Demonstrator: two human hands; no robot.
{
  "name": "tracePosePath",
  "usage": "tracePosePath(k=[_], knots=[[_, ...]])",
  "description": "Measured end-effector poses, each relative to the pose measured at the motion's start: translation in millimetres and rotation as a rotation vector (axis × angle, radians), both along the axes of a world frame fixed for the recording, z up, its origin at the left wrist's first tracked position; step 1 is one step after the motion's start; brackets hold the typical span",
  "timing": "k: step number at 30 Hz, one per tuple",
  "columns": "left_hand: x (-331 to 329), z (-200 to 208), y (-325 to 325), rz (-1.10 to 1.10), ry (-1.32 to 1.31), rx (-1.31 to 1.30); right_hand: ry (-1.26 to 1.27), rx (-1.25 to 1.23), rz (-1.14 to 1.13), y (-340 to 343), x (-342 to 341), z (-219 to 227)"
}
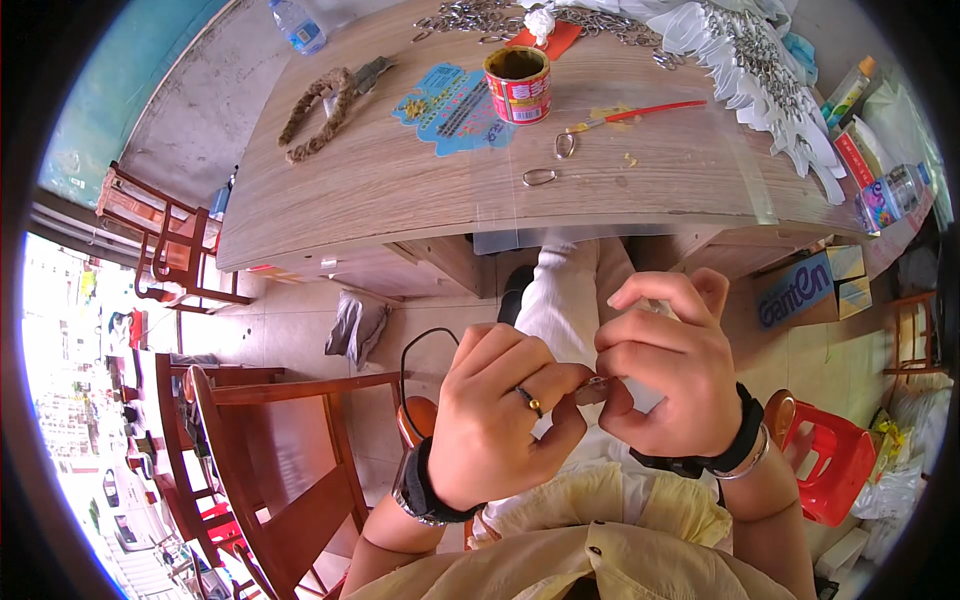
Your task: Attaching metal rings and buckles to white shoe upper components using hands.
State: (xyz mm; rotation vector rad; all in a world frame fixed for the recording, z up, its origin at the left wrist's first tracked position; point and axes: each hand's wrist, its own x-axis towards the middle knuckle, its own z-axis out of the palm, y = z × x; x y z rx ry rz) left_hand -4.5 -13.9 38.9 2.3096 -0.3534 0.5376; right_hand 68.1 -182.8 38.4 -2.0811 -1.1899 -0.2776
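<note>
Above my lap, in front of the desk, my left hand (500, 420) and my right hand (680, 370) meet at their fingertips. Thumb and forefinger of each pinch a small shiny metal piece (592, 391), mostly covered, so its exact kind cannot be made out. On the desk edge ahead lie two oval metal rings, a nearer ring (539, 178) and a farther ring (565, 147). Beyond them are a red-handled brush (640, 113) and an open red-and-white tin (518, 92) with dark yellowish stuff inside.
Pliers with fuzzy brown-wrapped handles (328, 108) and a blue card (445, 110) lie on the wooden desk (380, 190). Metal clasps (480, 18) and white straps with metal clips (765, 75) cover its far side. A wooden chair (285, 460) stands left, a red stool (825, 460) right.
</note>
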Motion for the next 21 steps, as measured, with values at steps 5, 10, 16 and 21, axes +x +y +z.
tracePosePath(k=[5, 10, 16, 21], knots=[[0.8, 2.5, 1.0, -0.026, 0.047, -0.103, 0.222, 0.049, 0.158, -5.7, 9.2, -2.4], [-0.8, 5.5, 7.8, -0.098, 0.185, -0.229, 0.394, 0.127, 0.267, -7.2, 13.0, 0.3], [-4.3, 5.1, 3.9, -0.117, 0.100, -0.427, 0.698, 0.273, 0.431, -7.6, 14.5, -7.4], [-1.8, 6.2, 10.7, -0.239, -0.030, -0.165, 0.713, 0.256, 0.427, -8.9, 11.8, -2.9]])
